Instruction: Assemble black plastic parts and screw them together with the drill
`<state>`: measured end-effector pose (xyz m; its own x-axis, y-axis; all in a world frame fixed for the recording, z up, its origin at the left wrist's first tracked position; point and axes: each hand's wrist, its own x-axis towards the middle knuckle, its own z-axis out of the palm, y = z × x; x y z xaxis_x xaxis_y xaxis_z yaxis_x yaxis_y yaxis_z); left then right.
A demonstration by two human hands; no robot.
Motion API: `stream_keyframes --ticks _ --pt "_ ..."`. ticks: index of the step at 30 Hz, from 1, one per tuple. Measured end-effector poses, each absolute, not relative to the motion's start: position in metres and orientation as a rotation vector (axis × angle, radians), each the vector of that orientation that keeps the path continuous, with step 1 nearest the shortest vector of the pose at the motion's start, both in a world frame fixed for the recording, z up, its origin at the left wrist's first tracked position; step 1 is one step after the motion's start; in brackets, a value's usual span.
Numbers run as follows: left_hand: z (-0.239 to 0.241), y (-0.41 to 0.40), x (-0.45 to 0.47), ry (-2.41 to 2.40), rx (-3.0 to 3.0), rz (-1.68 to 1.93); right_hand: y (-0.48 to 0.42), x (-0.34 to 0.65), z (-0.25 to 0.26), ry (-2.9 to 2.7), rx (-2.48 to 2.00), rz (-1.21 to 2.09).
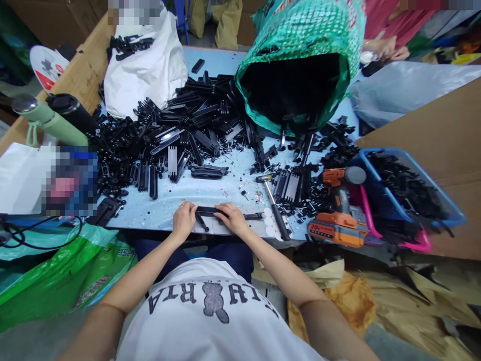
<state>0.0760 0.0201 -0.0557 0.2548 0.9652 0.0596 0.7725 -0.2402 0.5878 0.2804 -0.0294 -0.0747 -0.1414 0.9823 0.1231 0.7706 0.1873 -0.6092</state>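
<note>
My left hand (pixel 183 218) and my right hand (pixel 233 217) rest close together on a long black plastic part (pixel 209 211) lying flat at the near edge of the light-blue table (pixel 210 193). Each hand presses on one end of the part, fingers curled over it. A thin black rod (pixel 252 216) sticks out to the right from under my right hand. A hammer (pixel 273 203) lies just right of my right hand, its head pointing away from me.
A big heap of black plastic parts (pixel 180 135) covers the table's middle. A green woven sack (pixel 300 65) lies open at the back. An orange cordless drill (pixel 336 210) and a blue bin (pixel 409 188) of parts sit right. A white bag (pixel 146 65) and bottles (pixel 48 120) stand left. Another person's hand (pixel 383 47) is far right.
</note>
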Motion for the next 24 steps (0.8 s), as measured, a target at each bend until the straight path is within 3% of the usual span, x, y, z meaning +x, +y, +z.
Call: stream_keyframes --ticks 6,12,20,24 --pt "-0.064 0.025 0.075 1.574 1.85 0.677 -0.028 0.277 -0.071 -1.999 -1.691 0.559" --pt "-0.068 0.029 0.073 1.546 1.487 0.808 -0.039 0.23 -0.06 -2.195 -1.724 0.173" --pt "-0.065 0.025 0.044 1.598 2.125 0.711 -0.035 0.308 -0.042 -1.896 -2.165 0.011" --pt "-0.075 0.023 0.029 1.329 2.354 0.634 -0.003 0.344 -0.048 -1.762 -2.377 0.172"
